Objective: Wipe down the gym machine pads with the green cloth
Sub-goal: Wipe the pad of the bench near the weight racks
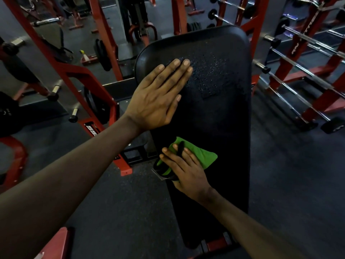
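two hands on the pad (220,116)

left hand (158,98) lies flat, fingers together, at its far left. right hand (186,171), fingers spread, presses the green cloth (203,156) at its near left edge. wiping seems begun; far droplets (209,71) likely need the next sweep.

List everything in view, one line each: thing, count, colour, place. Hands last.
bench pad: one, black, centre, droplets on its upper part
green cloth: one, green with black edge, on the pad's lower left
machine frames: several, red, left and behind
barbells: several, chrome, racked at right
spray bottle: one, pale with yellow top, floor at far left
floor: one, dark speckled, around the bench
left hand: one, flat on the pad's upper left, fingers straight
right hand: one, presses the green cloth onto the pad
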Demonstrator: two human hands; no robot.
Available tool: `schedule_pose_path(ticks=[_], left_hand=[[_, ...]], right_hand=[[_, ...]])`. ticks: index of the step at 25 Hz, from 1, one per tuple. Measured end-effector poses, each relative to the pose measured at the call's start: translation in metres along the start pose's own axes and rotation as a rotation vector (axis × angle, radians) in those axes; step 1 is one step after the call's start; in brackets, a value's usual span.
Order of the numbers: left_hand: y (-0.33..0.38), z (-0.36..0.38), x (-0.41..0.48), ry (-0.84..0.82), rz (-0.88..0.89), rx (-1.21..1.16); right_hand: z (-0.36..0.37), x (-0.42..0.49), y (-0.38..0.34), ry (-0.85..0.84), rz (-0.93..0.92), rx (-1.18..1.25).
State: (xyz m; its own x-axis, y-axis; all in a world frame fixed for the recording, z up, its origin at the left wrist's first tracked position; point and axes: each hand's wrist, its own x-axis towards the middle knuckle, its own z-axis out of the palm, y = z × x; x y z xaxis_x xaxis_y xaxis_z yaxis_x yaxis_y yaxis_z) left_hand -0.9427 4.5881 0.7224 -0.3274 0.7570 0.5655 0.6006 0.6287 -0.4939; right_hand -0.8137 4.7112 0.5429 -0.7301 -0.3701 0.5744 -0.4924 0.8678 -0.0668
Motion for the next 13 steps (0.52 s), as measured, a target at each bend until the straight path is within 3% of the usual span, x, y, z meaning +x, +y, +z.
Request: schedule_pose_path(ticks=[3, 5, 13], left_hand=[[-0.001, 0.000, 0.000, -0.001, -0.005, 0.005], [0.000, 0.000, 0.001, -0.011, -0.005, -0.001], [0.000, 0.000, -0.001, -0.018, -0.059, -0.007]], right_hand=[[-0.004, 0.007, 0.003, -0.052, -0.104, -0.039], [-0.012, 0.011, 0.017, -0.015, -0.079, -0.035], [-0.070, 0.100, 0.051, 0.661, 0.518, 0.345]])
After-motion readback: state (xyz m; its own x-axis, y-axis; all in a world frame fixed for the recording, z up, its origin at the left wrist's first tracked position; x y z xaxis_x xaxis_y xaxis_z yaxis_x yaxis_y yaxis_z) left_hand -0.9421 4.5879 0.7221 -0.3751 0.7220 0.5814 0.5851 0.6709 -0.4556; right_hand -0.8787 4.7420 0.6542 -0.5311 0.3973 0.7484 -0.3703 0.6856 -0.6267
